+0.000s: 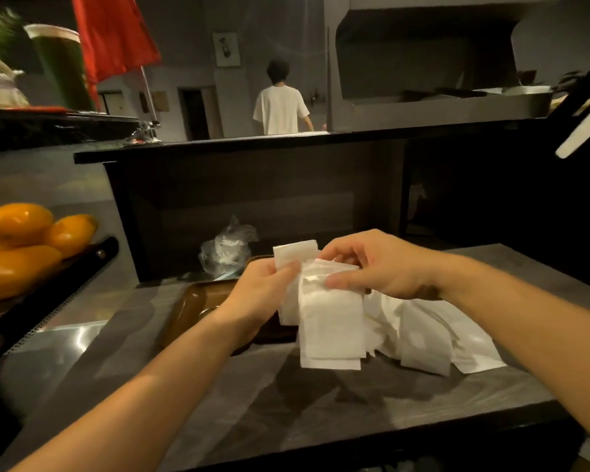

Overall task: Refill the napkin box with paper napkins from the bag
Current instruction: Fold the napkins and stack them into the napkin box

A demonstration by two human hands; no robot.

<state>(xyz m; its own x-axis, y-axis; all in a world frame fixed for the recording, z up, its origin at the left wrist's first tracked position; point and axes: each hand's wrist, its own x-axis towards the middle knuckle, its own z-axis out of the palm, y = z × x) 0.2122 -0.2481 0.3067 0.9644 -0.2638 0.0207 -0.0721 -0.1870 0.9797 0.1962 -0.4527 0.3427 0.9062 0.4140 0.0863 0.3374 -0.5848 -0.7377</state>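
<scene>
A stack of white paper napkins (331, 321) hangs above the grey counter, held by both hands. My left hand (259, 291) grips its upper left edge, thumb on top. From the right, my right hand (372, 267) pinches the top of the stack. More white napkins (430, 338) lie in a loose heap on the counter to the right. The brown wooden napkin box (191, 308) sits behind my left wrist, partly hidden. A crumpled clear plastic bag (227, 250) lies behind the box against the dark back panel.
Orange fruit (17, 247) fills a dark tray at the left. A raised black bar ledge (252, 144) runs across behind the counter (286, 403). A person in a white shirt (280, 107) stands beyond it. A red flag (113, 32) stands at upper left.
</scene>
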